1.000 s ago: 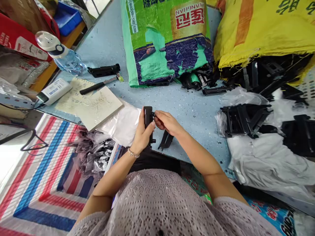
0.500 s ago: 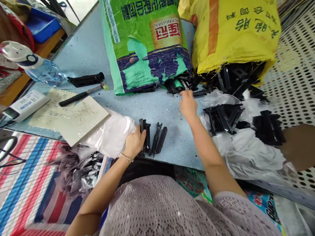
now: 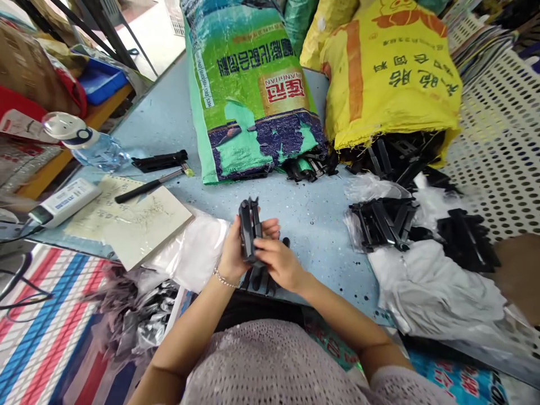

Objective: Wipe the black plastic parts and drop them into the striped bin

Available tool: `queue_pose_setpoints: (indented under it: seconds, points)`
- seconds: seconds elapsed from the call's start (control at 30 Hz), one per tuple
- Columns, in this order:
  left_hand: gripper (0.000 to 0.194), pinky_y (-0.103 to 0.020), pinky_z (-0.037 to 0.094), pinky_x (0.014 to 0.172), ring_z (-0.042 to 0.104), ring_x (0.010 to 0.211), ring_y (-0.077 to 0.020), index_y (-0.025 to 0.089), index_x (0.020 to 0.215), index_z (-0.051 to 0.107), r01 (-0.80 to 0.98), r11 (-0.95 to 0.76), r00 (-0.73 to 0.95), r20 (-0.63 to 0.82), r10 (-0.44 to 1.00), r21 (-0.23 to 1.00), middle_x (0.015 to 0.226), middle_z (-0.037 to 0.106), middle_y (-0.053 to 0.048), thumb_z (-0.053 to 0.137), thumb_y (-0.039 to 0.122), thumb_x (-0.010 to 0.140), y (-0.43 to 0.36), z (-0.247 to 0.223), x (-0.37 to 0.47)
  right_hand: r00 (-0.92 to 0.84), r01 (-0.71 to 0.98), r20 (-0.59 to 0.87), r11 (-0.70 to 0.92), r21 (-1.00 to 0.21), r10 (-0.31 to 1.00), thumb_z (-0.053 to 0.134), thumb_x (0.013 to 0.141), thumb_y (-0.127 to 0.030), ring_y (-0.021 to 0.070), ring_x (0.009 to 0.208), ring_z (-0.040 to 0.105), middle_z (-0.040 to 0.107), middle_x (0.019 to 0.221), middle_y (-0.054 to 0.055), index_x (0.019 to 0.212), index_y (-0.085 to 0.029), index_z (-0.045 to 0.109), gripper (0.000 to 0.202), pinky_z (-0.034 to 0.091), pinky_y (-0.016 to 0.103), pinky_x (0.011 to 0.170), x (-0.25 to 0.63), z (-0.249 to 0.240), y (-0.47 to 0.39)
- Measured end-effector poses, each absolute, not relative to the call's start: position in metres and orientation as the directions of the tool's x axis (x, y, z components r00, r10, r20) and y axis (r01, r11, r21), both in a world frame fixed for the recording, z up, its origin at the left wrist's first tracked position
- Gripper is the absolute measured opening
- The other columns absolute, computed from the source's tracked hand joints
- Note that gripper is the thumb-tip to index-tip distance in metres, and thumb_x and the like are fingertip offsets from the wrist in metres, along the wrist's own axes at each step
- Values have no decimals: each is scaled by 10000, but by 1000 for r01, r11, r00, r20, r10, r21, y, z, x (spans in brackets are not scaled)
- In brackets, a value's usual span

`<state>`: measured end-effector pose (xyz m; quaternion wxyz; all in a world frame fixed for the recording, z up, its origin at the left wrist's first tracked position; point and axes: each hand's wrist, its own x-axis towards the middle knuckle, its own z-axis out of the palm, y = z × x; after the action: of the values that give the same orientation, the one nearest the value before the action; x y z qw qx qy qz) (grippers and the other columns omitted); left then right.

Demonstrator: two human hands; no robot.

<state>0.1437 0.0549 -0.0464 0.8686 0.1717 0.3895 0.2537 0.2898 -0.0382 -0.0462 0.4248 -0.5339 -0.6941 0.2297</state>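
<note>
A small stack of black plastic parts [image 3: 248, 228] is held upright between my two hands, above the front of the blue table. My left hand [image 3: 233, 250] wraps it from the left and below, with a beaded bracelet at the wrist. From the right, my right hand [image 3: 280, 261] presses its fingers against the stack's lower right side. Under my hands a few more long black parts [image 3: 258, 279] lie on the table, mostly covered. To the left of my left hand is a pile of clear plastic bags [image 3: 198, 247].
A green sack [image 3: 257, 121] and a yellow sack [image 3: 388, 84] spill black parts onto the table [image 3: 320, 225]. On the right, black parts [image 3: 383, 222] lie beside white cloth [image 3: 439, 287]. At left are a screwdriver [image 3: 141, 191], a water bottle [image 3: 93, 143] and a white board [image 3: 145, 228].
My right hand has come back from the parts by the green sack to my left hand. My left hand has lifted black parts off the table, and both hands now hold them.
</note>
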Motion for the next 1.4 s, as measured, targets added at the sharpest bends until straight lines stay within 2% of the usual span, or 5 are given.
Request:
queue_pose_setpoints:
  seconds: [0.43,0.77,0.9,1.07,1.4]
  points:
    - [488,-253,484,545,589,636,-125,258,1295,585,-178,539,266,-487,832,823,838,606,-22,672,546,910,46,-39,125,-34,634,-211,-142,-761,977,189,1094,-529,167,698,590,593,728,13,851,-223,514,509,410,282,656,282,-32,51]
    - [511,-261,537,603,619,697,-139,226,1288,569,90,528,297,-528,796,845,998,666,-68,691,514,883,54,-60,107,-367,700,-210,120,-704,906,399,1076,-464,190,734,594,657,790,37,822,-216,560,390,370,310,625,268,-47,-26]
    - [595,-460,465,1109,567,1262,-283,196,1389,545,402,294,313,-432,846,867,1336,609,-135,697,419,858,36,-82,94,45,772,-229,-180,-610,972,436,1073,-341,184,863,587,647,940,54,947,-199,607,255,433,297,747,329,-69,30]
    - [562,-521,340,1216,482,1366,-287,179,1475,478,473,231,276,-392,878,851,1396,516,-170,536,381,954,-10,-103,108,494,695,-182,-511,-506,850,581,970,-139,226,1208,450,492,1350,225,1158,-32,565,217,358,378,1034,402,-102,116]
    - [468,-481,443,1174,572,1319,-266,249,1354,603,32,323,282,-319,905,946,1417,542,-124,634,474,945,12,-78,116,365,242,-498,-597,-765,786,412,1023,-278,94,533,486,506,631,-42,810,-211,470,230,393,226,503,393,-84,47]
